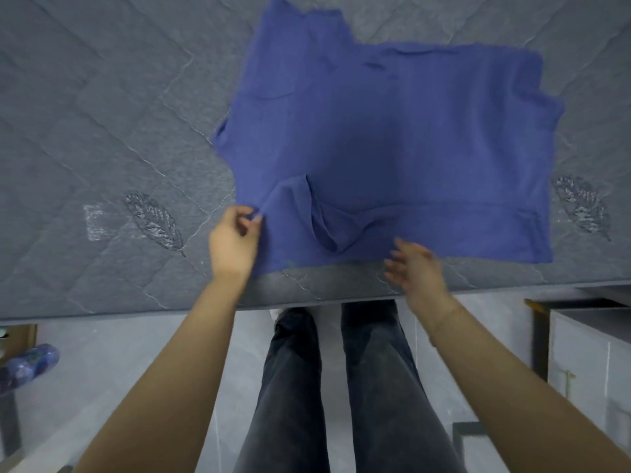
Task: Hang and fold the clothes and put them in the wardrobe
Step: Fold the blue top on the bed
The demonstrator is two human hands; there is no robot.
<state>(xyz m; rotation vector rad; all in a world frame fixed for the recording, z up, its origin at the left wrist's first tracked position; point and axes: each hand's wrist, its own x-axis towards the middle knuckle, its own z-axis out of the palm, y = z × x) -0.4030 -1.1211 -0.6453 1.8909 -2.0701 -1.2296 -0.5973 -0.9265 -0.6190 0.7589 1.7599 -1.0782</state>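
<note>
A blue T-shirt (386, 138) lies spread on the grey quilted mattress (102, 131), its neckline toward me near the front edge. My left hand (234, 240) pinches the shirt's near left edge beside the shoulder. My right hand (415, 268) hovers blurred at the shirt's near edge, just right of the neckline, fingers spread and holding nothing.
The mattress's front edge runs across the view in front of my legs. A white cabinet (587, 353) stands at the right on the tiled floor. A blue wrapped bundle (25, 368) lies at the far left below the mattress.
</note>
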